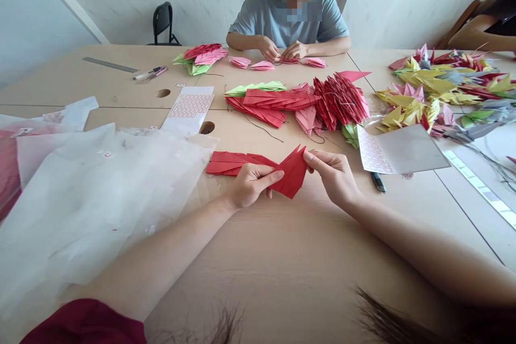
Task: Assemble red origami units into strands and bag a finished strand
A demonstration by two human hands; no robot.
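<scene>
"Currently, is any writing showing?"

"A flat label sheet (pixel 189 107) and a curled label sheet (pixel 403 150) are carrying rows of red print, too small to read."

"How is the workpiece looking?"

"The folded red paper (pixel 293 177) is showing sharp creases and pointed tips. Above the tabletop (pixel 262 269), the left hand (pixel 252 187) is pinching its left side; the right hand (pixel 332 174) is clamping its upper right edge."

The pale surface (pixel 266 263) carries translucent plastic bags (pixel 92 188) on my left and a stack of red folded paper (pixel 228 163) ahead of me; farther out lie a label sheet (pixel 191 106), red bundles (pixel 278 99), a ruler (pixel 109 65) and, rightward, multicoloured folded pieces (pixel 433 81).
</scene>
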